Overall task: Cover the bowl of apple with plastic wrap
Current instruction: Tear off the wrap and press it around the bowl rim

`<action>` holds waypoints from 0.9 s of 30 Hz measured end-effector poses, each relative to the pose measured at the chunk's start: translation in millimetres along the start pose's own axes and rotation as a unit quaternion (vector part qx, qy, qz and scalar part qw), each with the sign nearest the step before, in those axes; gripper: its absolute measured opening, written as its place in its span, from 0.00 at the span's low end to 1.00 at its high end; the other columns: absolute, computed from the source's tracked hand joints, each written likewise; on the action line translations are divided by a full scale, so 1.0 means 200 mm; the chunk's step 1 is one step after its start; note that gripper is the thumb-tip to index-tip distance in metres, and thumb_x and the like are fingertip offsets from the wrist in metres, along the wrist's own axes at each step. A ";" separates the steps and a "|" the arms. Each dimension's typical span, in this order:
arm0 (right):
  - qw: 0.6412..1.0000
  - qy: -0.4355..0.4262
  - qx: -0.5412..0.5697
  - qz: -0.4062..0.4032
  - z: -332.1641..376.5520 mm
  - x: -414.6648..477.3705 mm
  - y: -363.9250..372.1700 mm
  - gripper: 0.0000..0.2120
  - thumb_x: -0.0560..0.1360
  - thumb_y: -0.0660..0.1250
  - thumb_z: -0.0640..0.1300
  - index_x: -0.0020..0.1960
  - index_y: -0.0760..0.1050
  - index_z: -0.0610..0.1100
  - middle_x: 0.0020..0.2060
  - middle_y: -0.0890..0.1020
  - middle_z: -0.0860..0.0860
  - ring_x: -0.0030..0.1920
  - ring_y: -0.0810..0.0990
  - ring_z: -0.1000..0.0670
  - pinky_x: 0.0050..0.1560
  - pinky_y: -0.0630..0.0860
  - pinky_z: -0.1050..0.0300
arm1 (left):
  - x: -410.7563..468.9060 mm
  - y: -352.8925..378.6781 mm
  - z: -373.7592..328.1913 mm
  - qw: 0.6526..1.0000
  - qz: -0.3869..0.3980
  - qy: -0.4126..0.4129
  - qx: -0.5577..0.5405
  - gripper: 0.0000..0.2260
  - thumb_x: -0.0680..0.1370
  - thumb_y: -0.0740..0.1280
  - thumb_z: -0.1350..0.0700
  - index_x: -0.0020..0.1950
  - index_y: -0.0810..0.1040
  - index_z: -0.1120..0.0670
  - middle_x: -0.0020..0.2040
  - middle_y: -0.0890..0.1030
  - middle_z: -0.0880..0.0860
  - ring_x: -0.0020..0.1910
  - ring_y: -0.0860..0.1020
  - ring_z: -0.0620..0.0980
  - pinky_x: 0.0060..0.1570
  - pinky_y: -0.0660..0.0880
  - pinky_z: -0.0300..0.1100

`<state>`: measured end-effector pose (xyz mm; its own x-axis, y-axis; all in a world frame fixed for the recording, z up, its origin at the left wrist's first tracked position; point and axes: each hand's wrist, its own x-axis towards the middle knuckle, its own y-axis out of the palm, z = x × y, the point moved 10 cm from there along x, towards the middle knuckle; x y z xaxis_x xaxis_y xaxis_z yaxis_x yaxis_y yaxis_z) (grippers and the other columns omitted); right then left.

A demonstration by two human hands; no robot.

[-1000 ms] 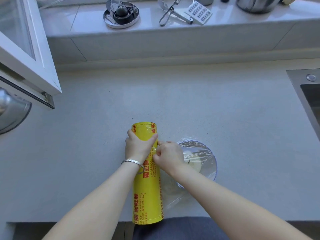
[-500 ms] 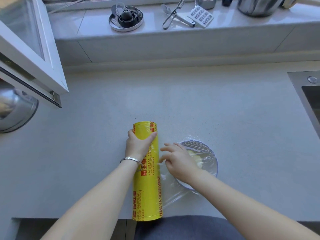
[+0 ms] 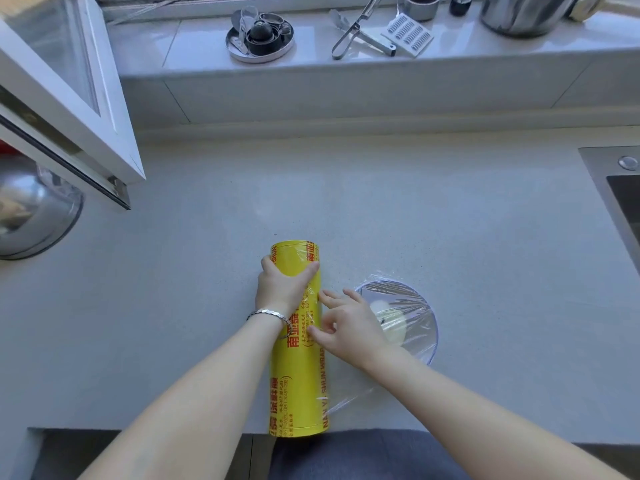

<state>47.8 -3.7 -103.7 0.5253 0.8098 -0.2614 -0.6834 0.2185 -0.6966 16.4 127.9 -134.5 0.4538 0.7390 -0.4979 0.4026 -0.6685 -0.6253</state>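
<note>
A yellow plastic wrap roll (image 3: 298,386) lies lengthwise on the grey counter, its near end at the counter's front edge. My left hand (image 3: 281,287) grips the roll near its far end. A clear glass bowl (image 3: 412,306) with pale apple pieces (image 3: 388,318) stands just right of the roll, with clear film stretched over it. The film runs from the roll across to the bowl. My right hand (image 3: 346,323) rests between roll and bowl with fingers spread, fingertips touching the film at the roll's side.
An open window sash (image 3: 69,109) juts over the counter at the left, with a steel bowl (image 3: 31,213) under it. A sink (image 3: 623,202) sits at the right edge. The sill behind holds a round tray (image 3: 259,38), peeler (image 3: 349,32), grater (image 3: 410,38) and pot (image 3: 526,12).
My right hand has let go of its pinch on the film at the roll, spread its fingers and slid toward me along the roll's side. My left hand stays on the roll.
</note>
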 end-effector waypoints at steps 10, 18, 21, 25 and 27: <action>0.998 0.000 0.024 -0.053 -0.04 0.00 0.04 0.11 0.64 0.61 0.40 0.27 0.75 0.34 0.61 0.76 0.36 0.68 0.70 0.42 0.68 0.50 0.56 | -0.02 0.01 -0.03 1.000 -0.012 0.001 0.029 0.41 0.68 0.70 0.40 0.71 0.55 0.58 0.67 0.70 0.62 0.64 0.72 0.61 0.59 0.71 0.52; 0.990 -0.047 0.001 -0.131 0.00 0.00 -0.04 0.07 0.55 0.65 0.36 0.20 0.70 0.40 0.45 0.84 0.36 0.51 0.82 0.39 0.58 0.72 0.43 | -0.04 0.01 -0.04 0.999 -0.010 -0.003 0.042 0.43 0.67 0.70 0.39 0.71 0.55 0.58 0.67 0.69 0.62 0.64 0.71 0.62 0.61 0.71 0.54; 0.986 -0.069 -0.030 -0.152 0.04 -0.01 -0.05 0.05 0.50 0.65 0.37 0.18 0.70 0.44 0.36 0.86 0.43 0.42 0.86 0.45 0.43 0.79 0.45 | -0.05 0.01 -0.05 0.999 -0.010 -0.003 0.044 0.43 0.67 0.70 0.39 0.71 0.54 0.58 0.68 0.69 0.62 0.65 0.71 0.62 0.62 0.71 0.54; 0.988 -0.067 -0.031 -0.138 0.03 0.00 -0.05 0.07 0.51 0.65 0.36 0.19 0.72 0.46 0.36 0.87 0.46 0.42 0.86 0.48 0.42 0.81 0.46 | -0.05 0.00 -0.05 1.000 -0.006 -0.004 0.028 0.42 0.67 0.71 0.39 0.71 0.55 0.58 0.66 0.71 0.61 0.63 0.72 0.61 0.60 0.72 0.53; 0.989 -0.082 0.008 -0.125 0.00 0.01 -0.05 0.13 0.54 0.63 0.31 0.22 0.69 0.48 0.41 0.86 0.43 0.44 0.85 0.47 0.49 0.78 0.44 | -0.06 -0.01 -0.02 1.000 0.011 -0.009 -0.006 0.41 0.67 0.71 0.39 0.70 0.56 0.57 0.65 0.72 0.60 0.61 0.74 0.60 0.57 0.73 0.51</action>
<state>55.1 -5.2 -98.2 0.5898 0.8069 0.0309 -0.5510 0.4301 -0.7151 14.7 119.6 -125.1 0.4476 0.7256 -0.5227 0.4022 -0.6854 -0.6070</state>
